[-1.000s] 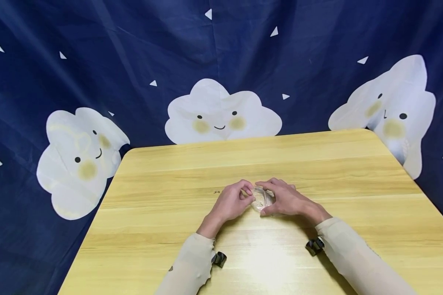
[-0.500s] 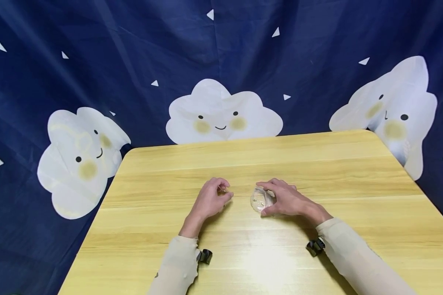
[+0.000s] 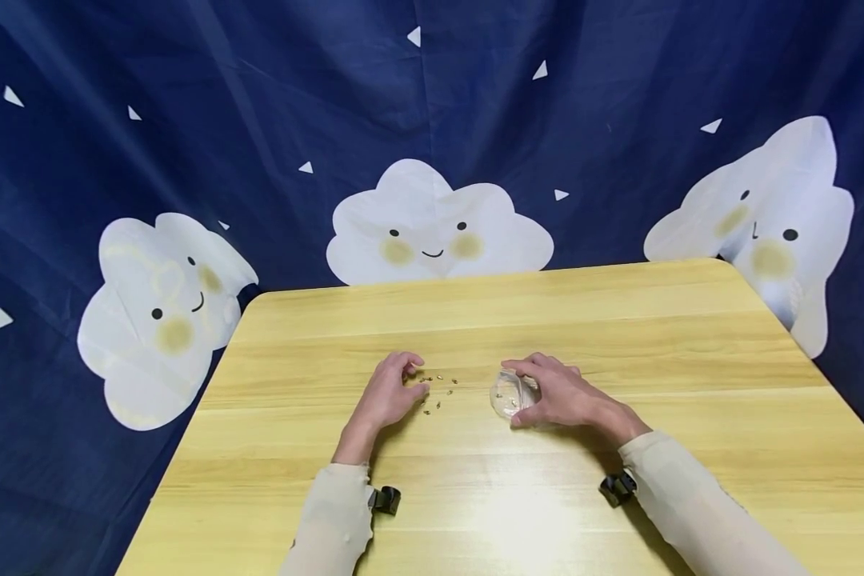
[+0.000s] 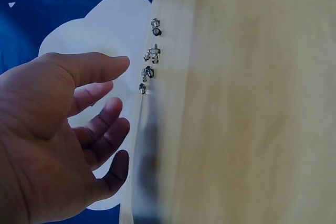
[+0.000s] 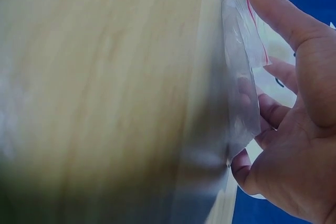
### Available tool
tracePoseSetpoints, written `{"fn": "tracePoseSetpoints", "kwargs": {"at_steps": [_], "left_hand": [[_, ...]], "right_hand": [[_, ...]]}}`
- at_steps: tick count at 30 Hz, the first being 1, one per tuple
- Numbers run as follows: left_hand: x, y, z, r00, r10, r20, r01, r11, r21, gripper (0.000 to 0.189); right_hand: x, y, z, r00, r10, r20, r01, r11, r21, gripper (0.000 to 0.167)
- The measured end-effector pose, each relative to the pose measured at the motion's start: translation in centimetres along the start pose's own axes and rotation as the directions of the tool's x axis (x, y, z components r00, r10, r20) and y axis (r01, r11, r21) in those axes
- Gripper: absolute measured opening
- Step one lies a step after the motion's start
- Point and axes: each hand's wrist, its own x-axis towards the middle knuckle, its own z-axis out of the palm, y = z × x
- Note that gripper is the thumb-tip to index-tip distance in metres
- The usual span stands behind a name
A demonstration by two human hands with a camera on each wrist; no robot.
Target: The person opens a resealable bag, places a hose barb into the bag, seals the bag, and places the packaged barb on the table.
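My left hand (image 3: 386,394) hovers low over the left-middle of the table, thumb and fingers apart and loosely bent. In the left wrist view nothing is between its thumb and fingers. By its fingertips lie several small shiny metal pieces (image 4: 153,53), nut- and bolt-like, scattered on the wood. My right hand (image 3: 558,392) grips a round clear plastic dish (image 3: 502,405) from its right side, thumb in front and fingers behind. Inside the dish show a few small metal bits and a clear zip bag (image 5: 253,32) with a red line. My right palm hides the dish's right part.
The pale wooden table (image 3: 295,464) spreads out around both hands. Behind it hangs a dark blue curtain (image 3: 475,96) with white cloud faces. A black wrist camera (image 3: 385,500) is strapped on each sleeve.
My left hand has moved left from the dish and its fingers have loosened. Several metal pieces now lie scattered beside it. The right hand stays at the dish.
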Motion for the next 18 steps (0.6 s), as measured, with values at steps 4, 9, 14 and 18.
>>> {"fn": "tracePoseSetpoints", "kwargs": {"at_steps": [4, 9, 14, 18], "left_hand": [[0.04, -0.26, -0.13, 1.000, -0.014, 0.003, 0.014, 0.999, 0.030, 0.038], [0.15, -0.43, -0.11, 1.000, -0.021, 0.017, 0.020, 0.998, 0.065, 0.033], [0.40, -0.73, -0.05, 0.999, -0.028, 0.035, 0.025, 0.996, 0.083, 0.027], [0.63, -0.72, -0.02, 0.999, -0.029, 0.034, 0.026, 0.995, 0.095, 0.022]], "right_hand": [[0.10, -0.02, 0.02, 1.000, -0.001, 0.004, 0.002, 1.000, -0.008, 0.092], [0.11, 0.00, 0.00, 1.000, 0.008, 0.008, -0.008, 1.000, -0.002, 0.091], [0.17, -0.07, -0.04, 1.000, 0.010, 0.010, -0.010, 1.000, -0.007, 0.091], [0.16, -0.02, -0.02, 1.000, 0.004, 0.011, -0.004, 1.000, -0.007, 0.090]]}}
